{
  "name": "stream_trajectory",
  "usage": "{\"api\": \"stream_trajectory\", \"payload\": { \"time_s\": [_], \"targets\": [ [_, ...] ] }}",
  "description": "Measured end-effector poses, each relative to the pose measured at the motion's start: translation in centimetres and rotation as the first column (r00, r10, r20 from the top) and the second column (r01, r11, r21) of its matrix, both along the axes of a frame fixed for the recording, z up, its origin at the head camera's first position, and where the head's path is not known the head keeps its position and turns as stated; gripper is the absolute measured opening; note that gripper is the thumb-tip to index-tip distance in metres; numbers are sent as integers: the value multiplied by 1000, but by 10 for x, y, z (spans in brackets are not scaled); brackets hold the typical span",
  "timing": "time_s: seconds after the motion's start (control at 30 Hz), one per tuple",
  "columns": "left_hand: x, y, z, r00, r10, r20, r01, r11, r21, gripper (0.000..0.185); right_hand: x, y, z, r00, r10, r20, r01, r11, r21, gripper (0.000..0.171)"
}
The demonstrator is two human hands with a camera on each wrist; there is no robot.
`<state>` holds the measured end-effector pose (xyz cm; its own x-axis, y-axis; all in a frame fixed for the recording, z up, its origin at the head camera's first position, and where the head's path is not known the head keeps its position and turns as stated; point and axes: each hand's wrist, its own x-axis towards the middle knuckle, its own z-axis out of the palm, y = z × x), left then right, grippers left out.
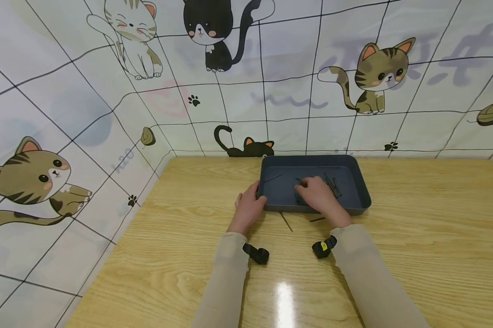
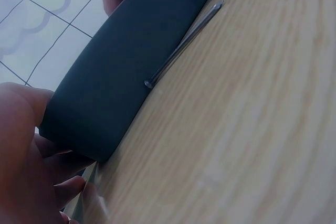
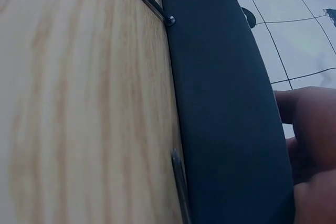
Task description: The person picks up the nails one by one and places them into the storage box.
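A dark blue-grey tray (image 1: 279, 207) stands on the table with several dark nails (image 1: 333, 186) lying in it, mostly toward its right half. My left hand (image 1: 249, 206) grips the tray's front left corner, thumb at the front and fingers along the side. Reaching over the front wall, my right hand (image 1: 317, 193) is inside the tray with bent fingers. Its fingertips pinch the upper end of a nail (image 1: 297, 197). In the right wrist view the tray wall hides those fingertips. Another nail (image 1: 274, 177) lies near the tray's left wall.
On the table in front of the tray lies a nail (image 1: 286, 222), its head close to the front wall. A second nail (image 1: 317, 219) lies beside my right wrist. Behind the wooden table (image 1: 180, 273) hangs a white cloth (image 1: 287, 105) printed with cats.
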<state>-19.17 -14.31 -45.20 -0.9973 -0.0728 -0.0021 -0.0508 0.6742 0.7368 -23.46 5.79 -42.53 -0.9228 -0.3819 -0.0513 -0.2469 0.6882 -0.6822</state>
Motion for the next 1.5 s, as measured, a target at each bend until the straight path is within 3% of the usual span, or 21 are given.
{"api": "stream_trajectory", "payload": {
  "time_s": [0.27,1.03,1.5],
  "targets": [
    [1,0,-1,1000,-3,-5,3,1000,8,54,1,-2,-1,999,-7,36,4,997,72,49],
    [0,1,-1,1000,-4,4,4,1000,11,54,2,1,2,998,-39,55,35,996,79,49],
    [-1,1,0,1000,11,12,-11,1000,9,54,8,5,9,999,19,-34,-18,999,26,41]
  ]
}}
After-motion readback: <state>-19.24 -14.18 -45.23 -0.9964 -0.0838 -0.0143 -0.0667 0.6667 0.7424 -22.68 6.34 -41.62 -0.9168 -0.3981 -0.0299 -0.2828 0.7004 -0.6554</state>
